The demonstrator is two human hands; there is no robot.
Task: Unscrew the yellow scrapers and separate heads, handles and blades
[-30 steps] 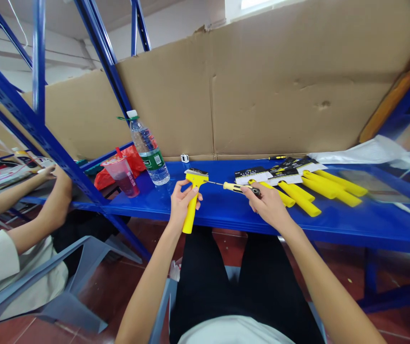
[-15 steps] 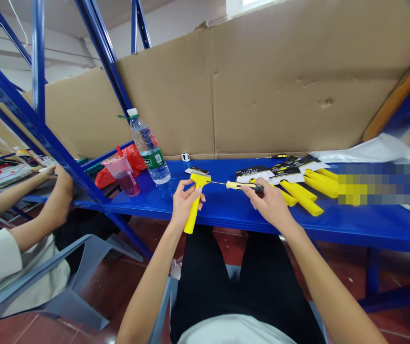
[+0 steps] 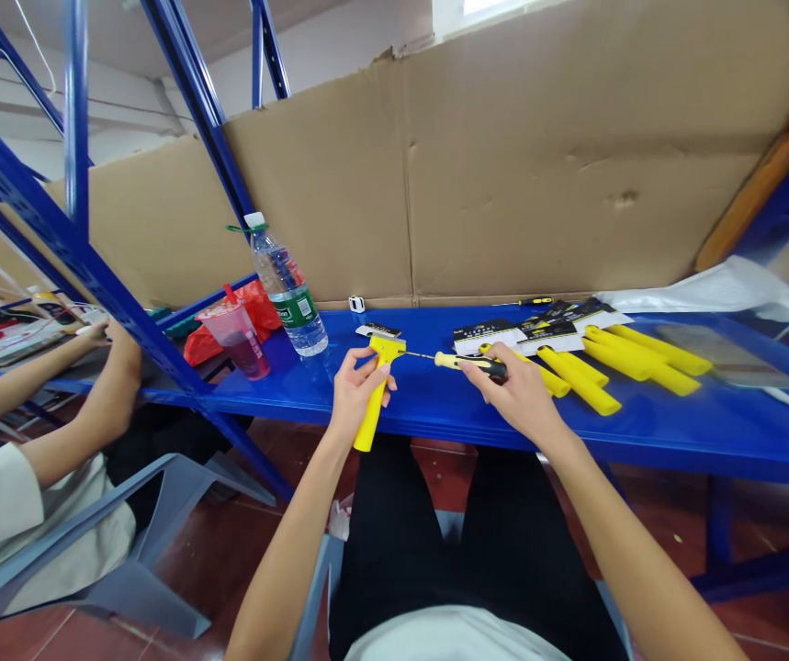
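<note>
My left hand (image 3: 355, 393) is closed around a yellow scraper (image 3: 368, 420), its wide head up and its handle pointing down past the table's front edge. In my right hand (image 3: 522, 390) is a screwdriver (image 3: 456, 361) with a pale yellow and black handle, held nearly level. Its thin shaft points left, and the tip meets the scraper's head at its right side; whether it sits in a screw is too small to tell. Just behind the scraper's head lies a small black-and-white card (image 3: 378, 330) on the blue table (image 3: 428, 404).
Several yellow scraper handles (image 3: 580, 381) and black-and-white cards (image 3: 483, 337) lie to the right. A second screwdriver (image 3: 535, 301) rests at the back. On the left stand a water bottle (image 3: 296, 308) and a pink cup (image 3: 239, 340). A co-worker's arm (image 3: 101, 399) is beyond the blue post.
Both hands stay in nearly the same place, with the screwdriver still against the scraper's head. My right hand's fingers have shifted slightly on the handle.
</note>
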